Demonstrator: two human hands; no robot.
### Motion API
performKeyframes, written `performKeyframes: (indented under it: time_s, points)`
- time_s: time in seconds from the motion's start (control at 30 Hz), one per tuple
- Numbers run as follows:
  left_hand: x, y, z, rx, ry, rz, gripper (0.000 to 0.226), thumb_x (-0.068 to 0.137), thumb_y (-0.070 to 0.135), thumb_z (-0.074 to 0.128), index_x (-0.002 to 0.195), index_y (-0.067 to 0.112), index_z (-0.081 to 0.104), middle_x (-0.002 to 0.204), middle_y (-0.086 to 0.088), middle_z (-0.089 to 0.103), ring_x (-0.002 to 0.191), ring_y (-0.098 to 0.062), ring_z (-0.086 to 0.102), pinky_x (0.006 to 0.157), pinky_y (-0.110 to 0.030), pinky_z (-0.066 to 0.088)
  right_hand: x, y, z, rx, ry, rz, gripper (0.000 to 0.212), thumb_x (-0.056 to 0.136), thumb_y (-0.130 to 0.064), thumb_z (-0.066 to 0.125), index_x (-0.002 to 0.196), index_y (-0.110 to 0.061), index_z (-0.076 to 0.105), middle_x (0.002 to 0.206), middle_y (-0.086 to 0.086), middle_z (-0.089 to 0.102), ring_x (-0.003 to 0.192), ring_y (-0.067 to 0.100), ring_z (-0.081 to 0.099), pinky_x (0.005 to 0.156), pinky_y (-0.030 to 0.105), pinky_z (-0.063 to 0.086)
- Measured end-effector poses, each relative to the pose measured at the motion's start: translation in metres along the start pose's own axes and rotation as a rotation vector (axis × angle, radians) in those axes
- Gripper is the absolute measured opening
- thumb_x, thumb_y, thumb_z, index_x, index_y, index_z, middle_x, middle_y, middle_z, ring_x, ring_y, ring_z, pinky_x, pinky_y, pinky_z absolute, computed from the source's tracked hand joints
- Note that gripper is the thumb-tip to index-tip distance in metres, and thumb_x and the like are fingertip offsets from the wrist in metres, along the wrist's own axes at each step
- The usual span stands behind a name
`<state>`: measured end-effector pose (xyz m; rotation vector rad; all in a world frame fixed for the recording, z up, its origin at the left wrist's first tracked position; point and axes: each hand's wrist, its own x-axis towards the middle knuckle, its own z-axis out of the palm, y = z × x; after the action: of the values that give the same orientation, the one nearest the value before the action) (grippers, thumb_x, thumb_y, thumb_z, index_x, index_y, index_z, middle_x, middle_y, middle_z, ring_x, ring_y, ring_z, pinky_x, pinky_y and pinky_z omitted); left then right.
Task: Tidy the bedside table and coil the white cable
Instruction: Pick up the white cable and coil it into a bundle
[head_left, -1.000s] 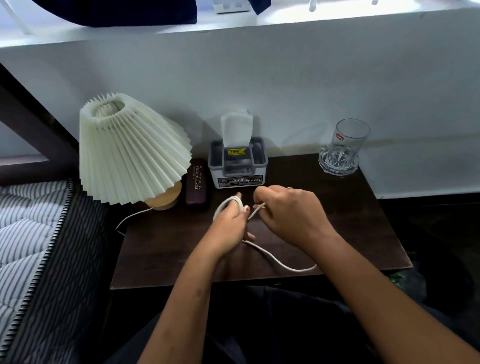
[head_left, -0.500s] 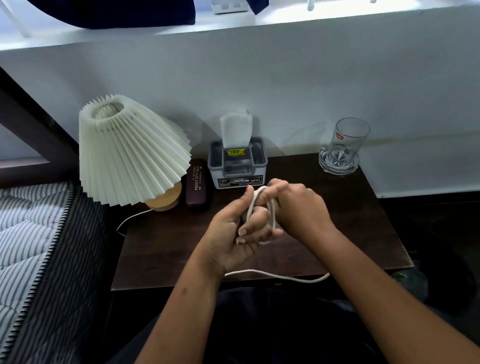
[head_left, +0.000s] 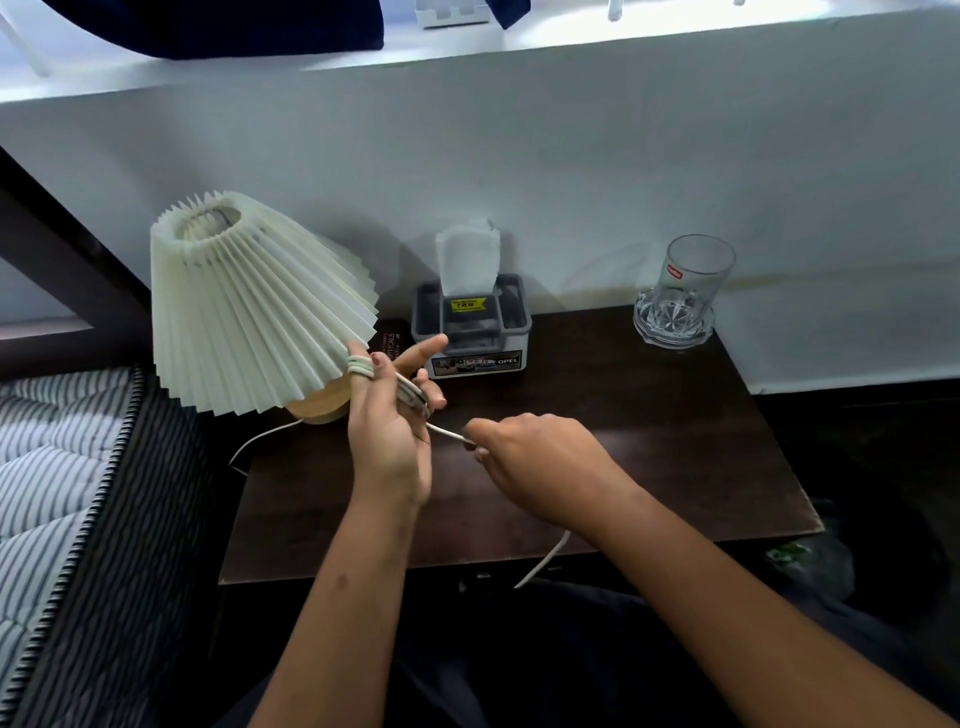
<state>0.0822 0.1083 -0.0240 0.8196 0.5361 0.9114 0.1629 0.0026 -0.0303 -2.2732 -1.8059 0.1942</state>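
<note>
The white cable is wound in several loops around the spread fingers of my left hand, which is raised above the dark wooden bedside table near the lamp. A short taut stretch runs from those loops to my right hand, whose fingers are pinched shut on the cable. Behind my right wrist the loose tail of the cable drops over the table's front edge.
A pleated cream lamp with a wooden base stands at the back left, its own thin cord trailing off the left edge. A dark glasses case, a tissue box and a glass on a glass coaster line the back. A striped mattress lies to the left.
My left hand has lifted, moved left and spread its fingers with the loops on them. My right hand has pulled away down and right along the cable, and the loose tail is shorter.
</note>
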Motion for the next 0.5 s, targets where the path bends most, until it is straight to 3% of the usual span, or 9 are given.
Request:
performKeyframes:
  time_s: [0.1,0.17,0.23,0.3,0.33,0.37,0.43,0.5]
  points:
    - [-0.002,-0.009,-0.002,0.331,-0.042,0.058,0.056,0.102,0.020,0.023,0.147,0.024,-0.010,0.088,-0.009,0.068,0.055,-0.009,0.062,0.066,-0.019,0.050,0.000,0.002,0.000,-0.068,0.052,-0.053,0.019,0.097,-0.027,0.036,0.101,-0.021,0.053,0.091,0.004,0.065,0.079,0.032,0.063,0.053,0.032,0.029]
    - [-0.006,-0.011,0.004,0.540,-0.073,0.086,0.062,0.102,0.014,0.025,0.145,0.021,-0.018,0.087,-0.008,0.067,0.061,-0.008,0.064,0.064,-0.014,0.050,-0.001,0.001,-0.001,-0.122,0.108,-0.067,0.012,0.092,-0.024,0.046,0.088,-0.021,0.057,0.078,0.001,0.065,0.063,0.031,0.063,0.044,0.028,0.021]
    - [-0.009,-0.012,0.009,0.756,-0.093,0.090,0.066,0.100,0.008,0.030,0.146,0.015,-0.016,0.106,-0.002,0.062,0.072,0.001,0.055,0.067,-0.002,0.042,-0.002,0.001,-0.002,-0.180,0.210,-0.055,0.006,0.083,-0.023,0.059,0.076,-0.022,0.059,0.062,-0.001,0.062,0.044,0.026,0.059,0.039,0.022,0.015]
    - [-0.012,-0.012,0.010,0.954,-0.151,0.068,0.067,0.099,0.008,0.034,0.147,0.014,-0.011,0.129,0.006,0.045,0.080,0.013,0.038,0.073,0.010,0.028,-0.003,0.002,-0.006,-0.179,0.304,-0.054,0.005,0.079,-0.025,0.060,0.074,-0.024,0.060,0.055,-0.003,0.060,0.038,0.022,0.056,0.035,0.021,0.022]
    - [-0.012,-0.014,0.007,0.992,-0.201,0.047,0.066,0.099,0.010,0.035,0.147,0.017,-0.009,0.122,0.005,0.051,0.079,0.019,0.041,0.073,0.008,0.029,-0.003,0.004,-0.009,-0.164,0.341,-0.048,0.008,0.079,-0.028,0.056,0.074,-0.025,0.060,0.056,-0.003,0.059,0.038,0.021,0.056,0.034,0.022,0.027]
    - [-0.013,-0.017,0.004,0.988,-0.251,0.006,0.065,0.099,0.012,0.035,0.148,0.020,-0.008,0.100,0.005,0.058,0.070,0.017,0.049,0.069,0.000,0.037,-0.004,0.006,-0.013,-0.141,0.364,-0.037,0.011,0.079,-0.031,0.051,0.073,-0.025,0.059,0.058,-0.003,0.060,0.041,0.021,0.057,0.035,0.023,0.033]
    - [-0.014,-0.017,0.000,0.965,-0.331,-0.126,0.058,0.100,0.021,0.033,0.149,0.023,0.003,0.061,0.000,0.051,0.050,-0.003,0.050,0.058,-0.021,0.045,-0.004,0.012,-0.019,-0.103,0.379,-0.001,0.010,0.077,-0.030,0.051,0.076,-0.024,0.059,0.064,-0.003,0.063,0.048,0.023,0.060,0.038,0.026,0.039]
    - [-0.016,-0.016,0.001,0.971,-0.446,-0.276,0.046,0.100,0.035,0.027,0.142,0.019,0.031,0.045,0.000,0.044,0.042,-0.010,0.041,0.063,-0.031,0.048,-0.005,0.019,-0.023,-0.102,0.408,0.041,0.008,0.076,-0.026,0.054,0.079,-0.023,0.060,0.068,-0.003,0.063,0.052,0.024,0.061,0.041,0.026,0.040]
